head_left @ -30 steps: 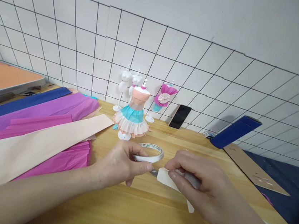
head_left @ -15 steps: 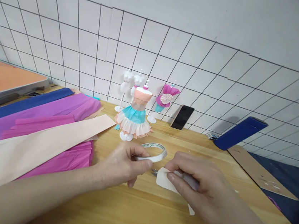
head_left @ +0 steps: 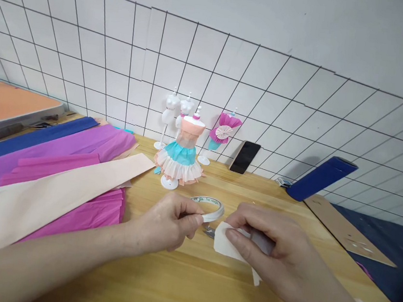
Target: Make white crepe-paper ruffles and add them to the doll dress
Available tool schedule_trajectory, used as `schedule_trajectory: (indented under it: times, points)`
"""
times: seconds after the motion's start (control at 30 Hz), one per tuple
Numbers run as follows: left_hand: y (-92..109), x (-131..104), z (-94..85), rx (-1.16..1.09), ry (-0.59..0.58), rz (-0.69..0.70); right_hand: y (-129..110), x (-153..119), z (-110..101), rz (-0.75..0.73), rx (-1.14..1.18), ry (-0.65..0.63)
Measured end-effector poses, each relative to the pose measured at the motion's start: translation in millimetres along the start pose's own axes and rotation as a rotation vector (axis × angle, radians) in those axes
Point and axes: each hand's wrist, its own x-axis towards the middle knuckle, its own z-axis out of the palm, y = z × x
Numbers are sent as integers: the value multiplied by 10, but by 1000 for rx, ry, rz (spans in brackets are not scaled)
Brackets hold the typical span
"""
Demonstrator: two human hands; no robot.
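My left hand (head_left: 175, 220) pinches the near edge of a narrow roll of white tape (head_left: 213, 215), with printed lettering inside its ring. My right hand (head_left: 267, 241) is closed on a small piece of cream paper (head_left: 226, 243); a thin pale strip hangs below its fingers. A metal tip (head_left: 209, 231), perhaps of scissors, pokes out from behind the paper, and the rest of it is hidden. Beyond my hands stands a small dress form in a ruffled peach, turquoise and white paper dress (head_left: 182, 156).
Long sheets of cream paper (head_left: 84, 184), pink, purple and blue paper lie at left. At the back are white dress forms (head_left: 170, 111), a magenta paper outfit (head_left: 225, 129) and a phone (head_left: 245, 157). A blue cylinder (head_left: 324, 178) leans near a brown board (head_left: 348, 231) at right.
My left fingers have drawn closer together on the tape roll. The cream paper in my right hand has shifted slightly right, and more of the metal tip shows.
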Motion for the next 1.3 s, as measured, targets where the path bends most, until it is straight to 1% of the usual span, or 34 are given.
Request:
schedule_trajectory:
  times: [0.1,0.23,0.3,0.43,0.57,0.8,0.93,1.03,1.2,1.3]
  points:
    - [23,-1,18,17,14,9,-10,-2,16,-16,0,-8]
    - [40,-13,34,68,31,-45,-7,-9,72,-3,-60,-18]
    - [36,-19,36,108,40,-47,-9,-17,110,5,-96,-13]
    - [1,-26,35,160,49,3,-21,-24,175,-30,-145,10]
    - [-33,-29,36,228,46,58,-16,-1,213,-75,-181,69]
    - [-43,-30,44,253,44,98,13,9,259,-70,-244,112]
    - [-42,-48,53,254,37,97,14,19,283,-76,-263,117]
    - [-38,-50,53,260,36,121,7,26,293,-74,-267,121]
    - [-40,-50,66,295,33,172,-19,10,286,-71,-294,93]
    - [-57,-41,83,273,47,159,-33,0,286,-73,-315,82]
